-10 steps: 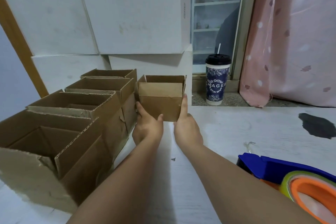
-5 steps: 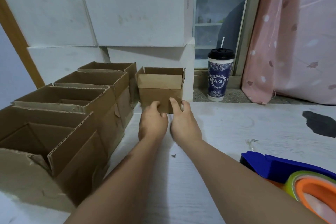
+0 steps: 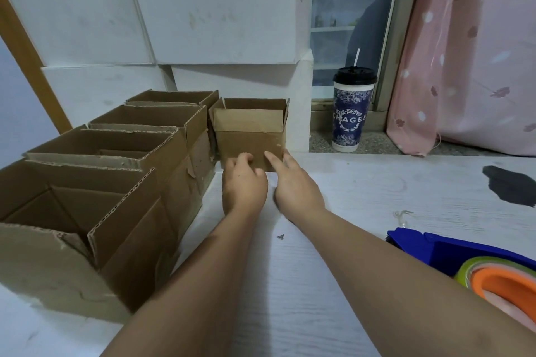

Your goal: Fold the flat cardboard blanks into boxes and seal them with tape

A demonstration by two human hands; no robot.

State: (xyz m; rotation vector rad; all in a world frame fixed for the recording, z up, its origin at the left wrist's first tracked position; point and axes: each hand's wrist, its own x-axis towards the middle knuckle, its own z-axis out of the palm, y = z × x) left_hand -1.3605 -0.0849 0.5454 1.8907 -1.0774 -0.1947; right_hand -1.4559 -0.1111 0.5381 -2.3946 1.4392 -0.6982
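A small brown cardboard box [image 3: 249, 130] stands upright on the white table [image 3: 362, 197], its top flaps open, at the far end of a row of boxes. My left hand [image 3: 243, 185] is at the lower front face of this box, fingers bent, fingertips against the cardboard. Just to its right, my right hand [image 3: 295, 185] touches the same face with its index finger stretched out. Neither hand grips anything. A blue tape dispenser [image 3: 435, 249] with an orange-cored tape roll [image 3: 504, 287] lies at the lower right.
Several open-topped cardboard boxes [image 3: 116, 182] line the left side of the table. Big white boxes [image 3: 203, 23] are stacked behind them. A lidded paper cup [image 3: 352, 116] stands on the sill beside a pink curtain [image 3: 470, 52]. A dark stain [image 3: 510, 185] marks the table's right.
My hands left the small box's sides and came to its front face. The box now stands on the table, further back beside the row.
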